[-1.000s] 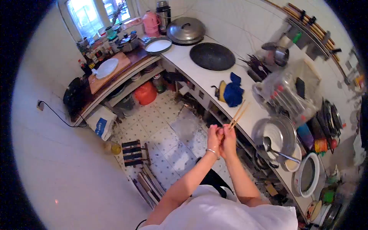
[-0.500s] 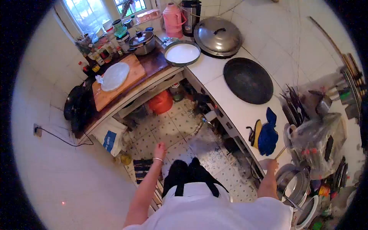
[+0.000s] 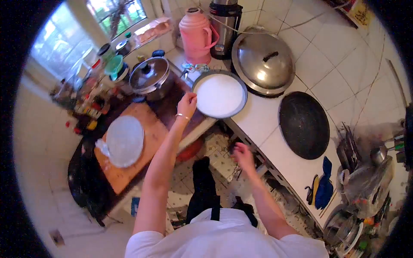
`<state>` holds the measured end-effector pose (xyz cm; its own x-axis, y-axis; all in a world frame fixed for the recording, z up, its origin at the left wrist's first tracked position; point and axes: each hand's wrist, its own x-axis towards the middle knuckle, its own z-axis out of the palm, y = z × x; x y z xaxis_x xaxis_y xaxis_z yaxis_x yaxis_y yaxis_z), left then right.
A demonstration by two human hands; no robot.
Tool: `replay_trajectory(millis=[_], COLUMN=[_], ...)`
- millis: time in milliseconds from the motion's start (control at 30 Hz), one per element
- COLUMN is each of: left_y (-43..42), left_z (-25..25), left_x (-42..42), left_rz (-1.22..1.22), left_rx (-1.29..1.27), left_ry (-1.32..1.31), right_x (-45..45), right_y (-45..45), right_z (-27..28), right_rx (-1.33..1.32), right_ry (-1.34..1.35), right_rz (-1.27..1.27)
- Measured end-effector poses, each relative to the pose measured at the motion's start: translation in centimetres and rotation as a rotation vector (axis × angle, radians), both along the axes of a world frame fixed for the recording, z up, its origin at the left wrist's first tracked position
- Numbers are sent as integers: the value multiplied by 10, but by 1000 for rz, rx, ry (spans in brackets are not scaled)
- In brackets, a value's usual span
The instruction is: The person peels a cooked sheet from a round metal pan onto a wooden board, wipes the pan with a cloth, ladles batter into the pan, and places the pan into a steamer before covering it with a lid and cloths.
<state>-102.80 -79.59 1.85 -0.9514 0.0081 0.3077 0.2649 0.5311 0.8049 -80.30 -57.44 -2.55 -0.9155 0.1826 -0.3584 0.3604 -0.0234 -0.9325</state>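
My left hand [image 3: 188, 105], with a bracelet at the wrist, is closed at the left rim of a shallow round pan [image 3: 241, 107]. Its fingers overlap the edge, and their undersides are hidden. Smooth white contents [image 3: 220, 94] fill the pan, which rests at the corner of the counter. Over the floor in front of the counter, my right hand [image 3: 244, 157] hangs in the air, its fingers loosely apart and holding nothing. A translucent round sheet [image 3: 124, 141] with a crumpled edge lies on a wooden board [image 3: 151, 122] to the left.
A lidded pot [image 3: 150, 79], a pink thermos [image 3: 195, 38] and a big metal lid [image 3: 262, 60] stand behind the pan. On the right counter are a black round pan [image 3: 304, 125] and blue mitts [image 3: 323, 189]. Bottles [image 3: 97, 105] crowd the window side. A black wok [image 3: 81, 180] sits left.
I have moved forward to the counter corner. My left hand has risen from over the floor to the white-filled pan's rim. My right hand has left the right counter's edge and swung inward.
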Motion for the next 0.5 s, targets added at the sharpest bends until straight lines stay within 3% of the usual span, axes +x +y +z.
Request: replay_trajectory(millis=[33,100,200,233,400,500], left_y=[1,14,30,37,81,104], left_z=[-3,-12,-38,-42,-57,-105], left_x=[-34,-95,-171,-185,-243,-271], left_rz=[-25,-51,-100,-156,-360,-410], left_rx=[9,-94,-271,-263,-327,-405], left_ry=[-9,-168,-92,-41,55,78], right_x=[-34,-87,-136,-142,-149,-144], right_y=[-36,-78,-109,-113,-116,-118], right_z=[-4,-28,-62,-49,-39,-28], right_rx=[-189,-619,-785,-830,-813,-861], right_ry=[-155,-222,-174,-168,-133,-49], right_rz=[-69,-251,-484,-583,-684,-723])
